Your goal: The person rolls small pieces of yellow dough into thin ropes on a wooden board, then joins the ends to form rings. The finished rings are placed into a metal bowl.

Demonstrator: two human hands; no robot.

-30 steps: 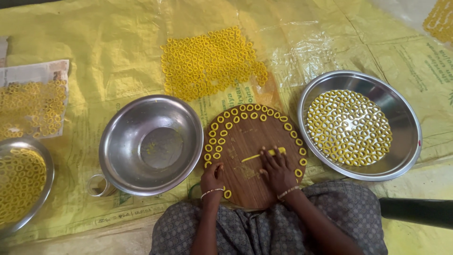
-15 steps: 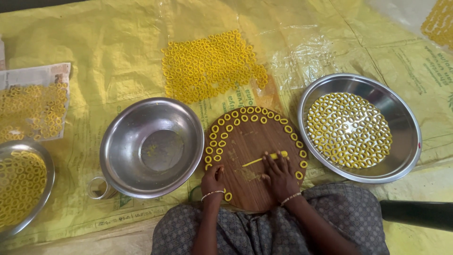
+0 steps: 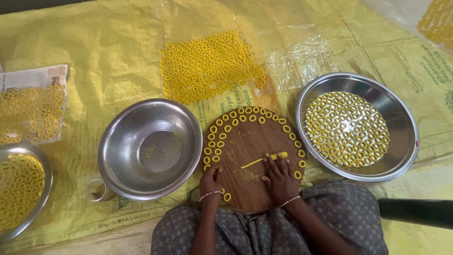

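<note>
One thin strip of yellow dough (image 3: 262,160) lies near the middle of the round board (image 3: 245,189), running from about 8 o'clock up to 2 o'clock. The right hand (image 3: 279,177) lies flat over its thicker end, fingers spread and pressing, not closed on anything. The left hand (image 3: 211,179) rests at the board's 8 o'clock edge, fingers curled loosely among the rings (image 3: 245,117) that line the rim; whether it pinches one I cannot tell. To roll well, I'd judge the palm should press evenly and lightly so the strip thins without breaking, and stay clear of the finished rings. At 9 o'clock of the board sits an empty steel bowl (image 3: 141,184); at 3 o'clock a plate (image 3: 401,141) filled with rings. At 12 o'clock more rings dry on the yellow sheet (image 3: 118,47).
</note>
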